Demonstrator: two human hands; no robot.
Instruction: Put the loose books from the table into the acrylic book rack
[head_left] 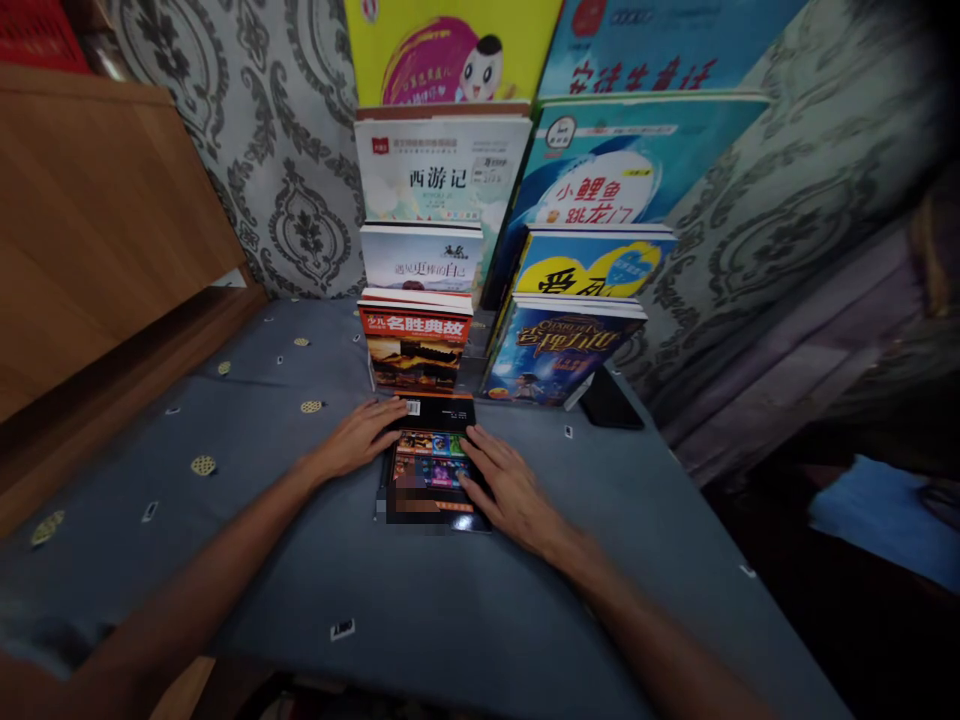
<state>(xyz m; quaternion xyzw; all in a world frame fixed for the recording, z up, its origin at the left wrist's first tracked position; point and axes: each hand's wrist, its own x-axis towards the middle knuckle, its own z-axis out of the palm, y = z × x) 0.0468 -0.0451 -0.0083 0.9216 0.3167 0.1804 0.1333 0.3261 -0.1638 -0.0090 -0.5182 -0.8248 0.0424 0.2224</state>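
A black book (435,414) with a barcode and rows of small coloured pictures lies flat on the cloth-covered table, its lower part blurred out. My left hand (364,435) rests with fingers stretched out at the book's upper left edge. Over its right edge lies my right hand (504,485), fingers spread and pointing up and left. Neither hand is closed round the book. Just behind it stand two front books, a red and black one (420,345) on the left and a dark blue one (566,350) on the right.
Two columns of upright books rise behind, including a white one (442,165) and a teal one (615,160). A dark flat phone-like object (611,400) lies at the right. A wooden cabinet (97,240) borders the left; the grey tablecloth (420,600) drops away at the right edge.
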